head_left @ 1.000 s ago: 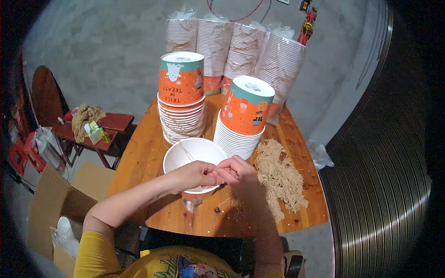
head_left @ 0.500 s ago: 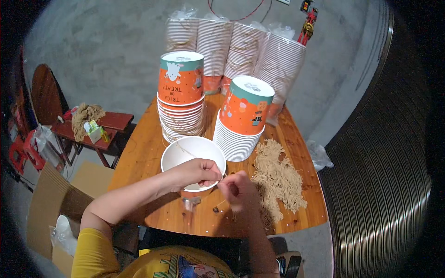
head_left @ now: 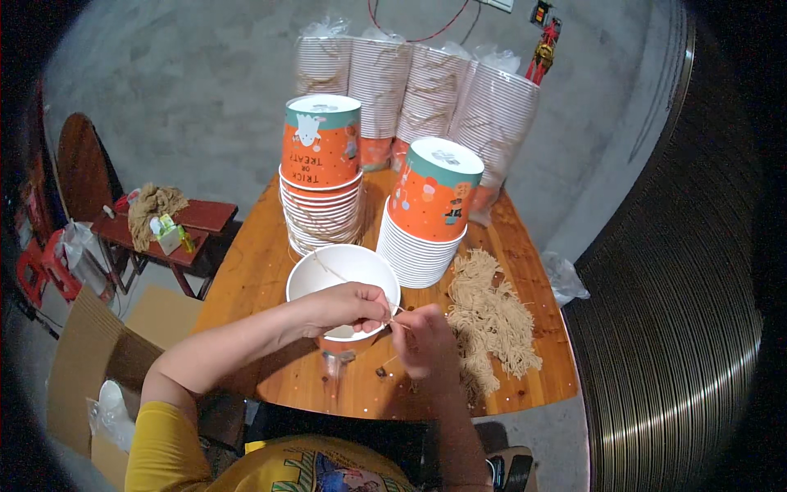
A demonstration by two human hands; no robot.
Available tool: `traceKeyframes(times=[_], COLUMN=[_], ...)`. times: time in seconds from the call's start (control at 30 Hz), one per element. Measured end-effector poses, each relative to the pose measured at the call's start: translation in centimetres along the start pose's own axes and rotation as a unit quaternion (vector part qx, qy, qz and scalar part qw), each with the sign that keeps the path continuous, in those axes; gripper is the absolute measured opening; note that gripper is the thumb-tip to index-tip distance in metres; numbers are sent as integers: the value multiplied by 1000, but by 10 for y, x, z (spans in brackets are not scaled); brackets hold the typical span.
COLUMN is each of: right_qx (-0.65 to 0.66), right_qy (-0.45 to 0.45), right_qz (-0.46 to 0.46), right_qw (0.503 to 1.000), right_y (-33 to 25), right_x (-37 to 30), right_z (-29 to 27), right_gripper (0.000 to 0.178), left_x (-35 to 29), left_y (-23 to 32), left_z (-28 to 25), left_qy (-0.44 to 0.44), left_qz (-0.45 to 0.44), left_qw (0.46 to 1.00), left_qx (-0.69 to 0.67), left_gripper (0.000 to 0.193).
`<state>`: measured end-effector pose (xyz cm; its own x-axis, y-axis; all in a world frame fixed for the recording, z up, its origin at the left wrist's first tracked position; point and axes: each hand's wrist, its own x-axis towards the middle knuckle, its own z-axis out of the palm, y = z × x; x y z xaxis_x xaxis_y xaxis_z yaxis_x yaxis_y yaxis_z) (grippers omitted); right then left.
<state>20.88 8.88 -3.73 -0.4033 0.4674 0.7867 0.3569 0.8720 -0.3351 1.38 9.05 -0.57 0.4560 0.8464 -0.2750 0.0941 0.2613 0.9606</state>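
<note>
An orange paper bucket with a white inside stands mouth up at the near middle of the table. My left hand is over its near right rim, fingers pinched on a thin tan cord. Just right of it my right hand is closed on the same cord, fingertips close to the left ones. One strand of cord lies inside the bucket and runs up its far wall. A loose heap of tan cords lies to the right of my right hand.
Behind the bucket rise two upside-down stacks of orange buckets, the left stack with cords and the right stack. Bagged stacks line the table's far side. An open cardboard box stands left, a red bench beyond it.
My right fingers have shifted slightly, and a short length of cord now shows between both hands. The bucket and stacks stay where they were.
</note>
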Motion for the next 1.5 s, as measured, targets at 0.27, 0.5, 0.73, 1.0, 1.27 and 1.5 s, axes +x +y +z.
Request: traceKeyframes(times=[0.27, 0.5, 0.73, 1.0, 1.27, 1.5], right_qx=[-10, 19, -11, -7, 52, 125], right_qy=[22, -29, 14, 17, 5, 16], right_qz=[8, -15, 8, 38, 72, 197], right_qw=[1000, 999, 1000, 999, 996, 972], right_y=[-7, -1, -4, -9, -12, -31], right_x=[-1, 0, -2, 1, -1, -8], right_z=[0, -7, 3, 3, 1, 11], right_gripper=[22, 23, 27, 26, 19, 13], left_x=[-1, 1, 1, 3, 5, 2], left_y=[2, 0, 5, 1, -1, 3], left_z=[-1, -2, 2, -1, -1, 0], left_qy=[-16, -31, -25, -28, -41, -36], left_qz=[-4, -6, -14, 1, 2, -48], left_qw=[1000, 998, 999, 1000, 999, 998], left_qx=[-16, -63, -32, -3, 8, -28], left_gripper=[5, 3, 3, 5, 5, 9])
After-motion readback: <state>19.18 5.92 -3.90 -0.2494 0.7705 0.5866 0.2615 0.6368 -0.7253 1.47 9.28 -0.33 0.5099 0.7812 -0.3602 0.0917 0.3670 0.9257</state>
